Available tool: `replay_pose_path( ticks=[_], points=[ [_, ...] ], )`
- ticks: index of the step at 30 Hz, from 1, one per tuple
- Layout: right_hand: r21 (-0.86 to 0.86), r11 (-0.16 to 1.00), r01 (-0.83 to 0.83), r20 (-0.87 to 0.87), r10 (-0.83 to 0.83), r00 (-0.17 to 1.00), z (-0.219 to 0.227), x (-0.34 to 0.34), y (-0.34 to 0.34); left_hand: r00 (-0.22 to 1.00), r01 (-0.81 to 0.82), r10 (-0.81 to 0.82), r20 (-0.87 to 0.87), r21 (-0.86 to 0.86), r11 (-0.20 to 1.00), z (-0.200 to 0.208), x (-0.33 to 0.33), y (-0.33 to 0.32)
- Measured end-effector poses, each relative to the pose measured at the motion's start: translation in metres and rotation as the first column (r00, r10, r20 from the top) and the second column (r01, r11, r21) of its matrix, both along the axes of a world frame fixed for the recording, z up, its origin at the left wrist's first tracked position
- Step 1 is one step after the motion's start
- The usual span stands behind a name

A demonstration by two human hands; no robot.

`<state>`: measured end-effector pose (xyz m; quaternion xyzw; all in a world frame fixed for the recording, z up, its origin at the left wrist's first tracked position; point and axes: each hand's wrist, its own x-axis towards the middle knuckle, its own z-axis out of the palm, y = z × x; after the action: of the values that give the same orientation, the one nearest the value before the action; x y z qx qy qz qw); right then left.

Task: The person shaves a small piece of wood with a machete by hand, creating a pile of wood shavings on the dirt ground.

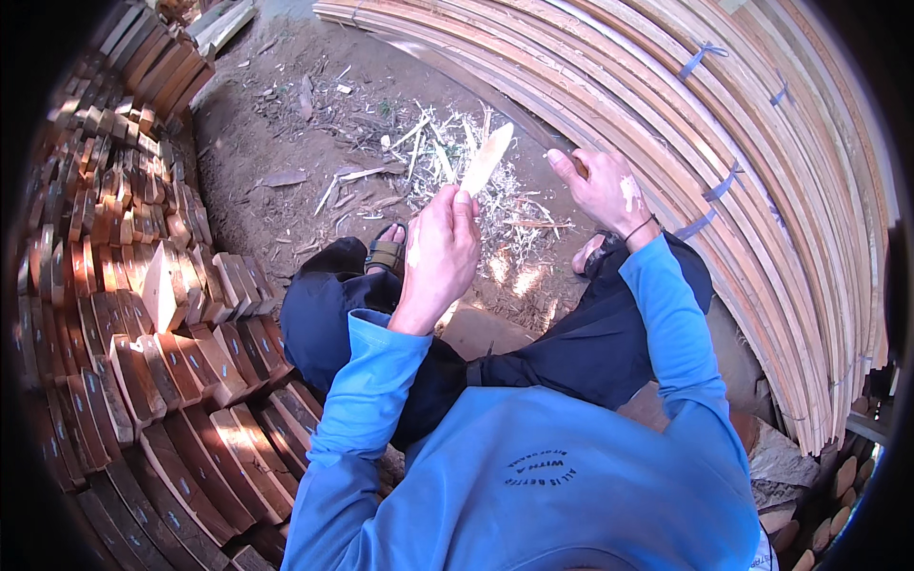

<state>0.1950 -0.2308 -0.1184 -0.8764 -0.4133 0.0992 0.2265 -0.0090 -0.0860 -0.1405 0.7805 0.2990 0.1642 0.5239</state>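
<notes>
Blue cloth made up the person's long-sleeved shirt, its chest printed with dark lettering set in short curved lines. Small pale-blue marks also showed on some of the boards stacked at the left, too small to make out. The left hand had its grip clamped on the lower end of a pale, pointed wooden piece, which stood out in front of the person, tip up and slanting right, above a scatter of shavings on the bare ground. The right hand, well apart from it, was curled round a brown handle-like thing, mostly hidden by the fingers. Beyond that hand, long wooden strips lay bundled with blue ties.
</notes>
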Motion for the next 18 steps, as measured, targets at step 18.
replay_pose_path(
  ticks=[18],
  points=[
    [-0.059, 0.997, -0.052, 0.021, 0.054, 0.998, 0.002, -0.036, 0.014, 0.996, -0.083, 0.083, 0.007, 0.180, 0.980, 0.014, 0.009, 0.001]
  ],
)
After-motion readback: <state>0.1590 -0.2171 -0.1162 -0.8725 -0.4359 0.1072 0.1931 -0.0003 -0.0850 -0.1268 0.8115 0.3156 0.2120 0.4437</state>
